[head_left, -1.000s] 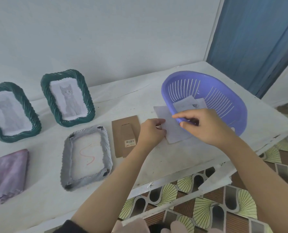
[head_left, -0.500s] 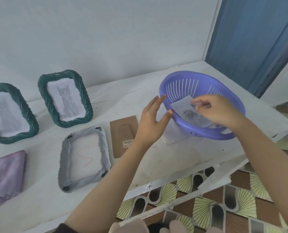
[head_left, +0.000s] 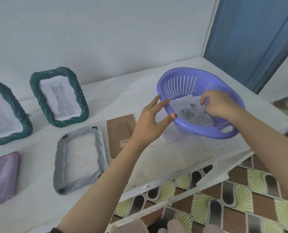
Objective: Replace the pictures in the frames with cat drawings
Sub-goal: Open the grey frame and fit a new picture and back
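Observation:
A grey frame (head_left: 80, 158) lies face down on the white table (head_left: 156, 165), with a white sheet bearing a red squiggle inside it. Its brown backing board (head_left: 119, 130) lies just to the right. Two green frames, one (head_left: 59, 96) and another (head_left: 5, 113), stand at the back left with cat drawings in them. My right hand (head_left: 219, 106) is inside the purple basket (head_left: 207, 132), pinching the edge of a rose picture (head_left: 188, 113). My left hand (head_left: 150, 120) is open, its fingertips and thumb against the basket's left rim. A white sheet (head_left: 171, 137) lies partly under the basket.
A folded purple cloth (head_left: 2, 175) lies at the table's left front. The table's front edge runs diagonally above a patterned tile floor (head_left: 224, 199). A blue door (head_left: 250, 36) stands behind the back right corner, and a white wall runs behind the table.
My right hand carried the rose picture from the table up into the basket. My left hand let go of the sheet on the table, opened and rose to the basket's rim.

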